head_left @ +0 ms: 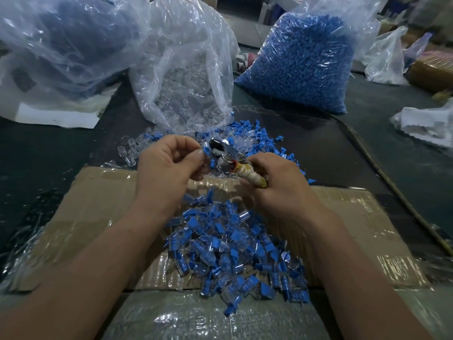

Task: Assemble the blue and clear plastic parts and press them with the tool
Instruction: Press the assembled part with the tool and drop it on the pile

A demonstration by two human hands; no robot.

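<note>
Pinching a small blue part (206,151) between thumb and curled fingertips, a person's left hand (169,163) holds it just beside the metal head of the tool (226,161), above the middle of the worktop (49,155); whether a clear piece is fitted on it cannot be made out. The right hand (282,185) is wrapped around the tool's tape-bound handle (252,176), fingers curled tight. Below both wrists, a heap of joined blue-and-clear pieces (235,249) lies on a taped cardboard sheet (98,204) at the worktop's near edge. Beyond the hands, loose blue parts (259,136) and loose clear parts (130,150) are scattered at the mouth of an open bag of clear parts (186,77). A full bag of blue parts (301,62) stands toward the far right, and a third, crumpled plastic bag (61,40) fills the far left corner
</note>
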